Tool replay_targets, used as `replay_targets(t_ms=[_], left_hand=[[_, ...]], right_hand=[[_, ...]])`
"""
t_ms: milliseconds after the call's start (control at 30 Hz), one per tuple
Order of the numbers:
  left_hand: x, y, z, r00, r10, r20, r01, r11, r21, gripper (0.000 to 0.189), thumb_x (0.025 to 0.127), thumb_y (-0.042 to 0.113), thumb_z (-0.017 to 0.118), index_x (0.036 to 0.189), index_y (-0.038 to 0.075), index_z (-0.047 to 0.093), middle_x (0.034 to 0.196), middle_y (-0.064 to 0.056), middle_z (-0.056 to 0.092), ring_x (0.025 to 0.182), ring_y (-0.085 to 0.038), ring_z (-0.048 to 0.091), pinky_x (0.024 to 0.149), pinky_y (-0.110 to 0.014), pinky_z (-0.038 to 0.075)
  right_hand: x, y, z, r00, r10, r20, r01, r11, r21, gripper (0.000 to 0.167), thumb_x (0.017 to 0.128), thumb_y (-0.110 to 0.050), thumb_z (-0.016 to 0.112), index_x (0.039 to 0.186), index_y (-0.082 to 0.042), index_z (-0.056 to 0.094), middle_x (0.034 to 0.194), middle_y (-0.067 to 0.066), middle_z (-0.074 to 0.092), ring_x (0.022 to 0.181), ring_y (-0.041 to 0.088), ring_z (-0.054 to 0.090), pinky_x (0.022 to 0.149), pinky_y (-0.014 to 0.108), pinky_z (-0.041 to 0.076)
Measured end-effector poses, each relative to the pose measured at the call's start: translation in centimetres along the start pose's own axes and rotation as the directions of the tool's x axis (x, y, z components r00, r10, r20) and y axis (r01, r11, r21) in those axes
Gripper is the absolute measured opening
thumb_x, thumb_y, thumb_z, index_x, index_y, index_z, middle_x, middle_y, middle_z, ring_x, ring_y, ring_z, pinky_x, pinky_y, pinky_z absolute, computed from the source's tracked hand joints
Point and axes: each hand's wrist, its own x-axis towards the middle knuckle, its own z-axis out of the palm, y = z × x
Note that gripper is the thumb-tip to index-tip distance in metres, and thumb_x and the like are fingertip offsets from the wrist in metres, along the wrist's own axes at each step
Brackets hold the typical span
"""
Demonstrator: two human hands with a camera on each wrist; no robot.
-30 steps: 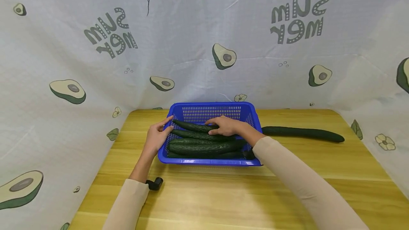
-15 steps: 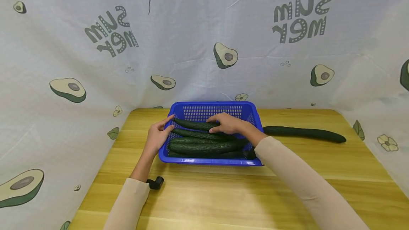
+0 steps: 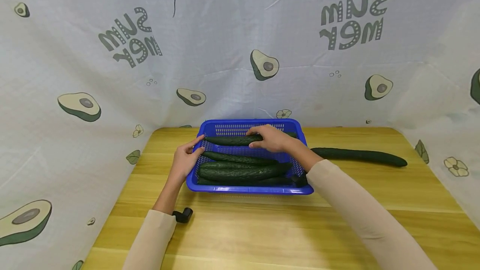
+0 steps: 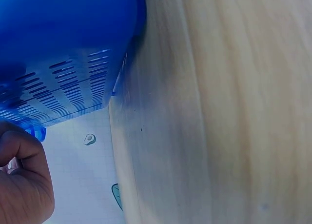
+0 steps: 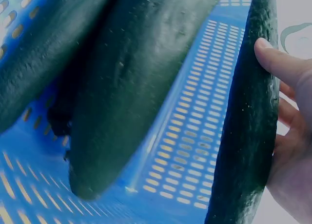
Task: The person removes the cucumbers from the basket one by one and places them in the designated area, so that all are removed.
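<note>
A blue plastic basket (image 3: 249, 191) with slotted walls holds several long dark green cucumbers (image 3: 243, 171). My left hand (image 3: 184, 159) grips the basket's left rim, thumb and index finger apart along it; in the left wrist view this hand (image 4: 24, 177) has curled fingers beside the basket wall (image 4: 73, 38). Along the back of the basket, my right hand (image 3: 271, 138) holds one cucumber (image 3: 228, 140), thumb on the near side and fingers on the far side. The right wrist view has the thumb pressed on that cucumber (image 5: 248, 112), with slotted basket floor (image 5: 187, 131) between it and the others.
Another long cucumber (image 3: 360, 156) lies on the wooden table (image 3: 240, 236) to the right of the basket. A white curtain (image 3: 225, 32) with avocado prints hangs behind the table. A black wrist device (image 3: 183, 215) sits at the left sleeve.
My right hand has shifted the rear cucumber toward the basket's back wall, widening the gap to the other cucumbers. The left hand keeps its place on the rim.
</note>
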Motion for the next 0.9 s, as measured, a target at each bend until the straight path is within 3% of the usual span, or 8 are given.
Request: replay_targets(t_ms=[300, 567, 900], left_hand=[[-0.2, 0.1, -0.1, 0.999, -0.031, 0.025, 0.032, 0.999, -0.039, 0.050, 0.102, 0.025, 0.065, 0.150, 0.030, 0.054, 0.134, -0.025, 0.066, 0.104, -0.042, 0.073, 0.065, -0.030, 0.061], [-0.1, -0.1, 0.1, 1.000, -0.011, 0.000, 0.011, 1.000, 0.004, 0.045, 0.102, 0.025, 0.065, 0.145, 0.037, 0.059, 0.124, -0.024, 0.071, 0.090, -0.036, 0.075, 0.062, -0.030, 0.061], [0.0, 0.0, 0.0, 1.000, 0.003, -0.013, -0.003, 1.000, 0.014, 0.045, 0.101, 0.025, 0.066, 0.143, 0.039, 0.061, 0.117, -0.020, 0.075, 0.079, -0.032, 0.075, 0.060, -0.034, 0.061]], right_hand=[[-1.3, -0.7, -1.6, 0.998, -0.038, -0.055, 0.036, 0.999, -0.023, 0.048, 0.102, -0.030, 0.065, 0.147, -0.013, 0.058, 0.151, 0.011, 0.057, 0.143, 0.036, 0.048, 0.115, 0.057, 0.042], [-2.9, -1.0, -2.9, 0.995, -0.046, -0.092, 0.041, 0.998, -0.053, 0.048, 0.101, -0.028, 0.067, 0.146, -0.011, 0.059, 0.148, 0.013, 0.059, 0.142, 0.037, 0.050, 0.116, 0.059, 0.039], [-5.6, 0.6, -4.5, 0.990, -0.027, -0.139, 0.018, 0.998, -0.063, 0.049, 0.100, -0.026, 0.068, 0.145, -0.008, 0.059, 0.146, 0.017, 0.059, 0.138, 0.041, 0.052, 0.113, 0.062, 0.041]])
